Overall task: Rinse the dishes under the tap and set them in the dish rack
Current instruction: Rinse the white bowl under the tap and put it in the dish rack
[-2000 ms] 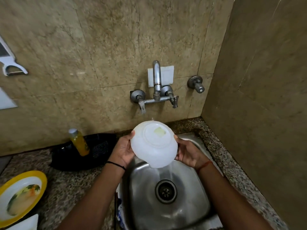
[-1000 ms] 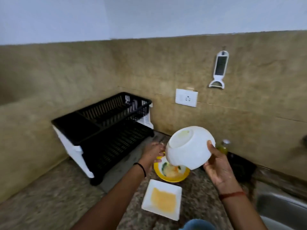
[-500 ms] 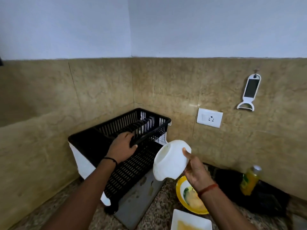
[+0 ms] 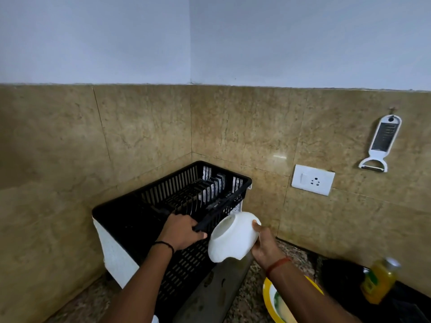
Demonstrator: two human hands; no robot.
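Note:
A black two-tier dish rack [image 4: 163, 201] with white end panels stands in the tiled corner. My left hand [image 4: 180, 231] grips the front rim of its upper tier. A white bowl [image 4: 232, 238] is held tilted, base toward me, in my right hand [image 4: 263, 243], just right of the rack's front edge and above its grey drip tray [image 4: 217, 290]. A yellow-rimmed plate [image 4: 271, 299] with food residue lies on the counter under my right forearm, partly hidden.
A yellow dish-soap bottle [image 4: 379, 280] stands on a black tray [image 4: 338, 273] at the right. A wall socket [image 4: 312, 179] and a hanging white grater-peeler [image 4: 379, 143] are on the tiles. Speckled granite counter [image 4: 251, 297] runs below.
I turned from the sink to the corner rack, carrying the bowl left. My left hand let go of the bowl and took hold of the rack's upper rim; the bowl moved closer to it.

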